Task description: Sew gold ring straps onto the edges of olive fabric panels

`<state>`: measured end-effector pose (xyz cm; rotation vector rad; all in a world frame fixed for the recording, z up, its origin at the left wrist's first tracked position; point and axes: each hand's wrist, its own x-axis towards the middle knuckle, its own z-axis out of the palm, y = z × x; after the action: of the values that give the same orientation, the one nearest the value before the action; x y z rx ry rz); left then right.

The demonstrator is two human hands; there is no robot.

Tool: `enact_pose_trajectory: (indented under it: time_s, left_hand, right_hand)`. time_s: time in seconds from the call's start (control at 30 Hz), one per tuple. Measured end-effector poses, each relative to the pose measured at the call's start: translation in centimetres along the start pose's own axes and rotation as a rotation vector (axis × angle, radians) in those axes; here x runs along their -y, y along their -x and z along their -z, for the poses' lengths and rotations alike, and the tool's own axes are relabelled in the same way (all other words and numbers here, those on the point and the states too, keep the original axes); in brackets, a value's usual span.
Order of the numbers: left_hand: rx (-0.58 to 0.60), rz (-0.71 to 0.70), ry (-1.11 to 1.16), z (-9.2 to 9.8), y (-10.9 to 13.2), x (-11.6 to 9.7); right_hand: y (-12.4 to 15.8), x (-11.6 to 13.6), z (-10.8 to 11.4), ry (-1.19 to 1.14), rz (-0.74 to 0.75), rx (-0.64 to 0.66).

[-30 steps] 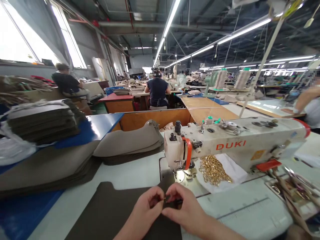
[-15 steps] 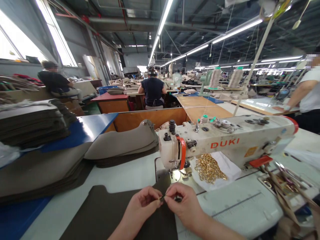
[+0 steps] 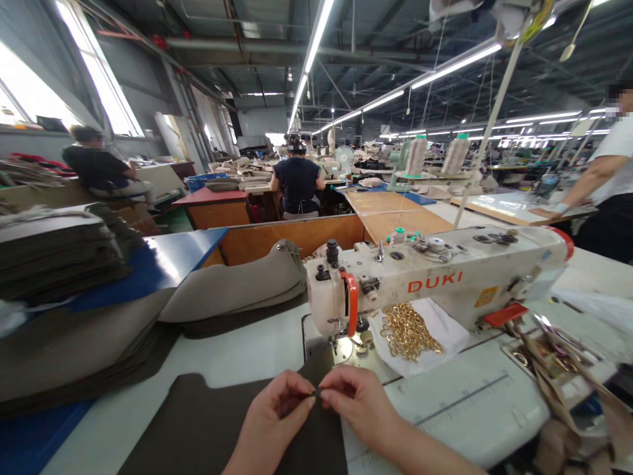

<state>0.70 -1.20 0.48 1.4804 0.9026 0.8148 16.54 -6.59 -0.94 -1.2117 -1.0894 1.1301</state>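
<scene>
Above a dark brown fabric panel [image 3: 198, 422], my left hand [image 3: 277, 412] and my right hand [image 3: 363, 406] meet fingertip to fingertip. Both are closed in a pinch on a tiny dark strip [image 3: 317, 392], mostly hidden by the fingers. A speck of gold shows by the left fingertips, too small to make out. The panel lies flat, its far end close to the needle area of a white sewing machine [image 3: 380, 290]. Gold metal rings [image 3: 408, 330] lie heaped on white plastic beneath the machine's arm.
Stacks of fabric panels [image 3: 237, 290] stand to the left on the table. At right, a tray [image 3: 558, 376] holds straps and metal parts. Thread cones [image 3: 455, 155] rise behind the machine. One person [image 3: 297, 181] sits ahead, another [image 3: 101, 161] far left, a third [image 3: 613, 171] stands right.
Both pinched hands have drawn closer together around the strip, and less of it shows. The whole view has shifted slightly; the panel stays beneath the hands.
</scene>
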Motion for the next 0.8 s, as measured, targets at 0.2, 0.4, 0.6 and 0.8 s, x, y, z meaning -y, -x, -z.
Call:
enact_pose_trajectory:
  time_s: [0.2,0.4,0.6,0.8]
  left_hand:
    - [0.095,-0.061,-0.232,0.1,0.2,0.0]
    - [0.018,-0.379,-0.806,0.7,0.0,0.7]
    - [-0.091,-0.591,-1.167,0.1,0.5,3.1]
    - [-0.148,-0.615,-1.170,-0.4,2.2,3.4]
  right_hand:
    - [0.3,0.6,0.7,0.202,-0.005,0.026]
    - [0.9,1.5,2.4,0.166,-0.156,0.039]
    - [-1.0,2.0,2.5,0.185,-0.296,0.011]
    - [-3.1,1.8,1.4,0.244,-0.347,0.032]
